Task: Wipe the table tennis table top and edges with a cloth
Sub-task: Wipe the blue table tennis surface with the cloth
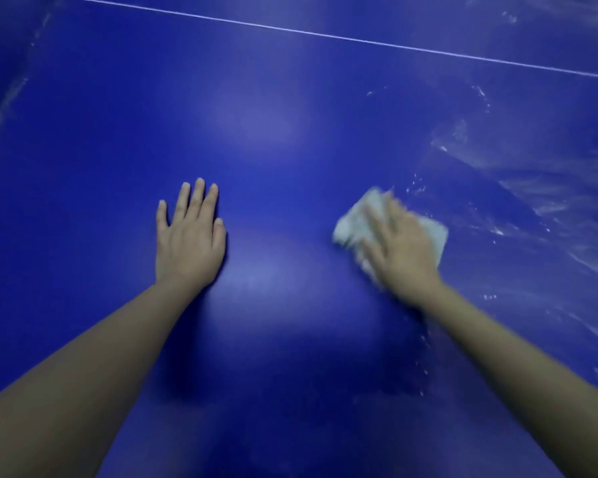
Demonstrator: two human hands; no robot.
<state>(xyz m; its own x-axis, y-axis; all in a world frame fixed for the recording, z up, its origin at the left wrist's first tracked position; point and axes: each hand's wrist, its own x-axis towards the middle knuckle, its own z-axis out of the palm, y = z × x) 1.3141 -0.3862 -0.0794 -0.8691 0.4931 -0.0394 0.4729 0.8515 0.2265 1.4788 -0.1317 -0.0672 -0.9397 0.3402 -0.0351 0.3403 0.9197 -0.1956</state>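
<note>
— Left hand (190,243)?
— Lies flat on the blue table top (290,98), fingers straight and slightly apart, holding nothing.
— Right hand (403,250)?
— Presses on the white cloth (356,222), fingers stretched over it; blurred.
— And the cloth's place?
— Lies on the table under that palm, well apart from the left hand, beside whitish smears (549,201), nearer than the thin white line (325,35).
</note>
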